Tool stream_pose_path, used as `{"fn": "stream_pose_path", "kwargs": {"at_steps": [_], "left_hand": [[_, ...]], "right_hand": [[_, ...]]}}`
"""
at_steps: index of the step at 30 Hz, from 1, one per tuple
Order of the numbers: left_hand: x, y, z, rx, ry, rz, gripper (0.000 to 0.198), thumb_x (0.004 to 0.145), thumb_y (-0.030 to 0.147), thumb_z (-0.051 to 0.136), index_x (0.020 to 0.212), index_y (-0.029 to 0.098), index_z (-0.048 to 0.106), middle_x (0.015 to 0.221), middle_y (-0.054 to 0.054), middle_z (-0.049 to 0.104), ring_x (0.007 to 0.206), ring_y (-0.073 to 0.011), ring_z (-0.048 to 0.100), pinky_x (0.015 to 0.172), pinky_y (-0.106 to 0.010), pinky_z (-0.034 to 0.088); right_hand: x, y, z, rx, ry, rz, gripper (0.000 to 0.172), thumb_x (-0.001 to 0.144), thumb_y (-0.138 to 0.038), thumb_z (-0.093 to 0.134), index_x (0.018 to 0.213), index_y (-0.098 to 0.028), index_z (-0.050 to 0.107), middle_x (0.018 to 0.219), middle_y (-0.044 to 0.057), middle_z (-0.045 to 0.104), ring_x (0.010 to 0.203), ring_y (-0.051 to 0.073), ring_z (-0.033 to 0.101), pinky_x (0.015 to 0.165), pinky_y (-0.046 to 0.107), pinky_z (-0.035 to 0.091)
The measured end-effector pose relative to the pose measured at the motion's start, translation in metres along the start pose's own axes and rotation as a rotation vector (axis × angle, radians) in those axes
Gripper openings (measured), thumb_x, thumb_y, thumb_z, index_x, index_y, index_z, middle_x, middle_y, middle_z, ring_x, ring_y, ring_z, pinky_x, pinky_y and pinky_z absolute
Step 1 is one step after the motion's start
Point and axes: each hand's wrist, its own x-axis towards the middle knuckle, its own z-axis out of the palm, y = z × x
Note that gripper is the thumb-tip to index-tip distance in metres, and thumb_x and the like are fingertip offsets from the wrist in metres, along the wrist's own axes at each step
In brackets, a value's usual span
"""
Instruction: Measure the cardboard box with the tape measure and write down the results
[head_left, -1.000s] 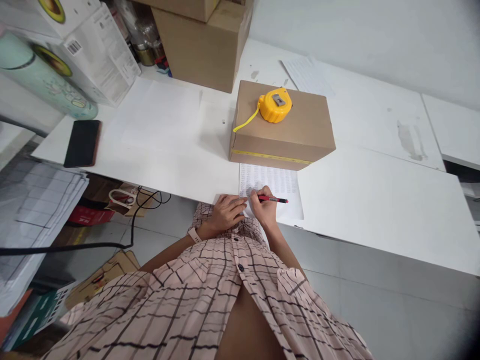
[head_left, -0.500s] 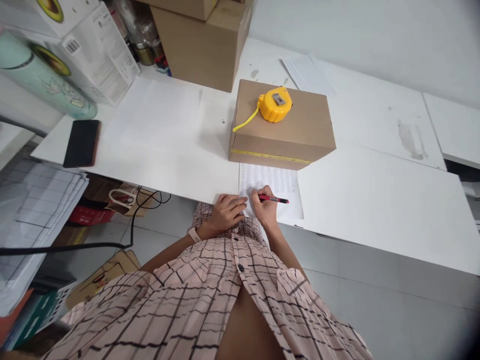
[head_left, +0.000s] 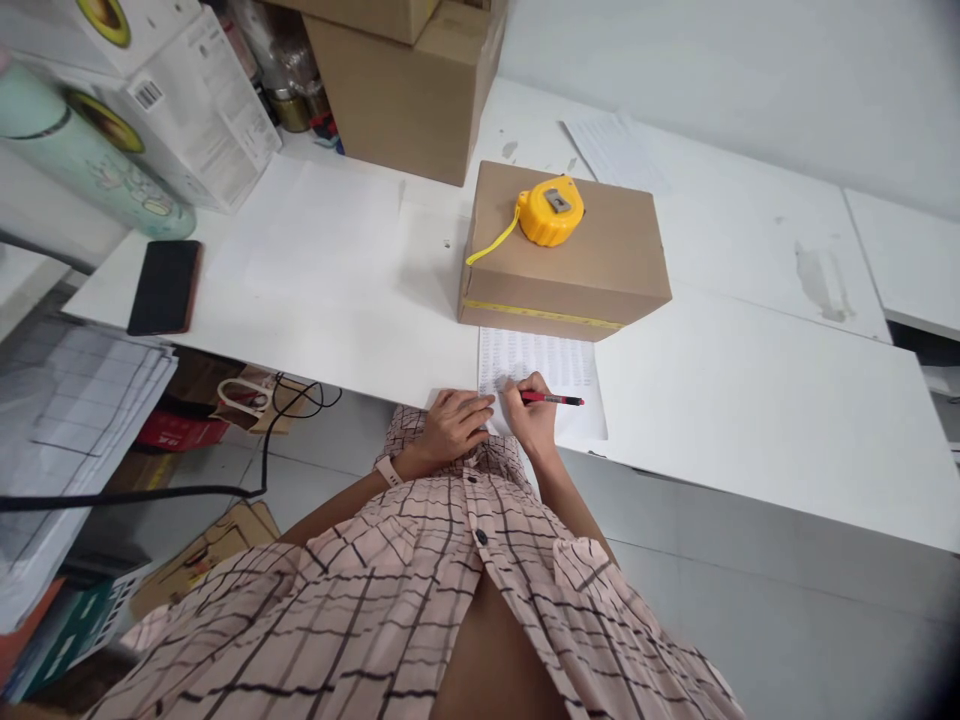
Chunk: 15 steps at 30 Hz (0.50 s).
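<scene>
My right hand (head_left: 531, 415) is closed around a red pen (head_left: 556, 400), whose tip rests on a printed sheet (head_left: 559, 368) at the near edge of the white table (head_left: 750, 400). My left hand (head_left: 452, 423) lies beside it with its fingers flat on the sheet's left edge, holding nothing. Just beyond the sheet stands a brown cardboard box (head_left: 600, 265) with a strip of yellow tape along its front. A yellow tape measure (head_left: 551, 210) sits on top of the box.
A black phone (head_left: 165, 285) lies at the table's left edge. Larger cardboard boxes (head_left: 409, 90), white product boxes (head_left: 191, 105) and a mint bottle (head_left: 79, 155) stand at the back left. More paper (head_left: 615, 150) lies behind the box. Cables and scissors (head_left: 244, 395) are below the table.
The pen's free end has shifted slightly to the right; both hands otherwise stay in place on the sheet.
</scene>
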Motion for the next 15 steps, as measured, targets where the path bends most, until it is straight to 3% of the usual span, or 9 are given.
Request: {"fn": "stream_pose_path", "kwargs": {"at_steps": [15], "left_hand": [[-0.0012, -0.0006, -0.0010, -0.072, -0.119, -0.089, 0.020, 0.096, 0.029, 0.060, 0.108, 0.019, 0.073, 0.120, -0.012, 0.075, 0.110, -0.0292, 0.066, 0.090, -0.048, 0.050]], "right_hand": [[0.0015, 0.0001, 0.0029, 0.024, 0.007, -0.008, 0.028, 0.083, -0.030, 0.060, 0.065, -0.024, 0.039, 0.058, -0.008, 0.039, 0.057, 0.011, 0.038, 0.057, 0.027, 0.033]]}}
